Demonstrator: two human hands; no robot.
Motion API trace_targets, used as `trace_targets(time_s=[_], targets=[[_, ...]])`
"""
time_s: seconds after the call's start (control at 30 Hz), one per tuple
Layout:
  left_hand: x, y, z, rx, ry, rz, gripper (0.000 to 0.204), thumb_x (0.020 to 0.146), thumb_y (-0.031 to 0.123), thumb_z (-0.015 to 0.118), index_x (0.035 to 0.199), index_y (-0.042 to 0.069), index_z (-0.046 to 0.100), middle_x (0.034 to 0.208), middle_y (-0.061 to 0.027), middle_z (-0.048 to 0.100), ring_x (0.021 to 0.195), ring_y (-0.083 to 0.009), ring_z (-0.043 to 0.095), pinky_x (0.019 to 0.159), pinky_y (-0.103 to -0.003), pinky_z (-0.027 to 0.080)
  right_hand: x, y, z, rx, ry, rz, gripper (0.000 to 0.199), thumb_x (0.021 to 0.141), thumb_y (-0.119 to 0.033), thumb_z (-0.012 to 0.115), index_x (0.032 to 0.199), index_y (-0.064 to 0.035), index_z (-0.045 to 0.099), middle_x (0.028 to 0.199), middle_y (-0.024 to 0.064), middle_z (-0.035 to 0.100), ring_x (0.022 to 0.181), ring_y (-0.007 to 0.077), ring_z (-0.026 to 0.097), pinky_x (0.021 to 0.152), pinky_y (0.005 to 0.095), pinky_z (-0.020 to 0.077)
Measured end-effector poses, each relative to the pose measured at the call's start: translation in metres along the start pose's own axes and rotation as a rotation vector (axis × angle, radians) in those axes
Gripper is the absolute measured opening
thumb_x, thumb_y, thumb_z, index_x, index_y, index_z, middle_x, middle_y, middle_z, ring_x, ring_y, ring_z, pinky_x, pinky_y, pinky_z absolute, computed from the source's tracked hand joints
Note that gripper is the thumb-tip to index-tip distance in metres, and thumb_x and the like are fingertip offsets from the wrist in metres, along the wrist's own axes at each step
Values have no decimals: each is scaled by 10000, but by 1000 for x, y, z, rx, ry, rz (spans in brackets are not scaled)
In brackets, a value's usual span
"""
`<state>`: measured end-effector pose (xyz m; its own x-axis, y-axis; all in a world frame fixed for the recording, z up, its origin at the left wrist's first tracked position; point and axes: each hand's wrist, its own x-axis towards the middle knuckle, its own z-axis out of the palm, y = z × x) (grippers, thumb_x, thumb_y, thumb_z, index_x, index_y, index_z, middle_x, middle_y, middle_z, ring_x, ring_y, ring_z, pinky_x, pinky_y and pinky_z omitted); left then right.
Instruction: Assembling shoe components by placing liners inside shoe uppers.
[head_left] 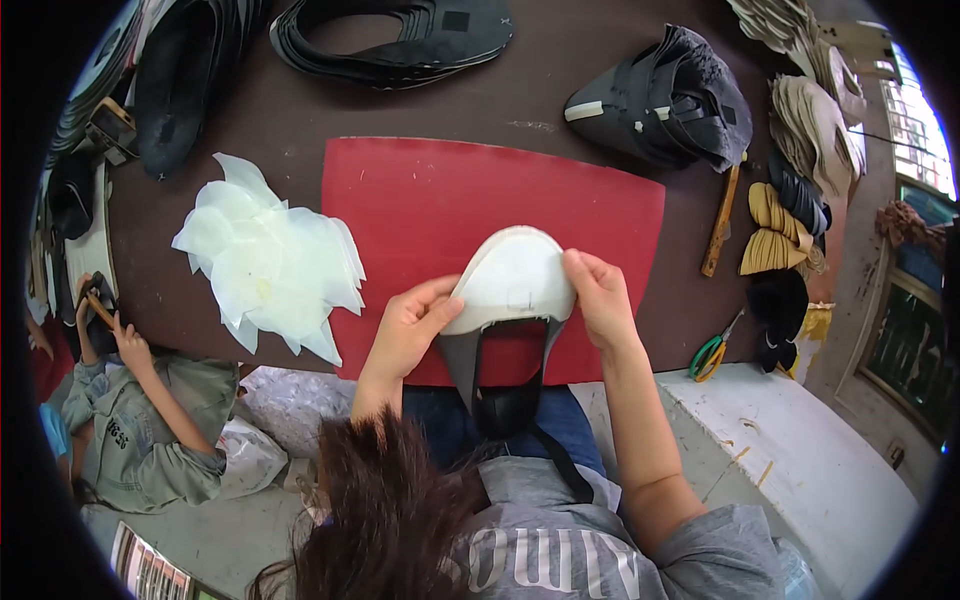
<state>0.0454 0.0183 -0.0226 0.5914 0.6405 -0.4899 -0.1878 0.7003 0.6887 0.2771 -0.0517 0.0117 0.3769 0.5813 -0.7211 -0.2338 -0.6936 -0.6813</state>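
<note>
Over the near edge of a red mat [430,200], I hold a shoe upper [505,275] in both hands. Its toe part is white and rounded, and dark sides run down from it around an opening, toward my lap. My left hand [408,325] pinches the left edge of the white toe between thumb and fingers. On the opposite edge my right hand [600,295] grips the upper the same way. A heap of thin, whitish translucent pieces [275,260] lies left of the mat, partly over its edge.
Stacked black shoe parts [440,45] lie at the back. A dark bundle of uppers [665,105] stands back right, near a wooden-handled tool [722,220]. Green-and-orange scissors [710,355] lie at the right edge. A co-worker's hand [132,345] is at the left, by a tool.
</note>
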Motion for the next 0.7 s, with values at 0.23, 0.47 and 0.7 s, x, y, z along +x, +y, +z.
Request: trace_targets(time_s=[0.23,0.47,0.7], targets=[[20,29,36,-144,64,141,407,976,245,465,1283,-23,480,1223,-165,572,1010,-179,594,854,-225,449,-34,-1,-63,-112,-432,-143,482,664,-139,736,1089,17,571,872,119,651,731,170,612,634,252,479],[12,18,28,138,34,104,334,961,132,439,1252,-18,501,1209,-152,569,1070,-213,574,915,-280,442,-13,-166,-143,-577,973,-871,244,962,-222,461,1091,-30,539,872,105,597,748,183,603,601,279,490],[-27,5,0,195,99,-11,290,947,87,480,1211,-26,519,1178,-164,578,1038,-226,596,901,-289,464,150,-154,-67,-318,456,-328,476,937,-351,438,1266,-10,479,1095,226,600,818,365,623,835,462,484]])
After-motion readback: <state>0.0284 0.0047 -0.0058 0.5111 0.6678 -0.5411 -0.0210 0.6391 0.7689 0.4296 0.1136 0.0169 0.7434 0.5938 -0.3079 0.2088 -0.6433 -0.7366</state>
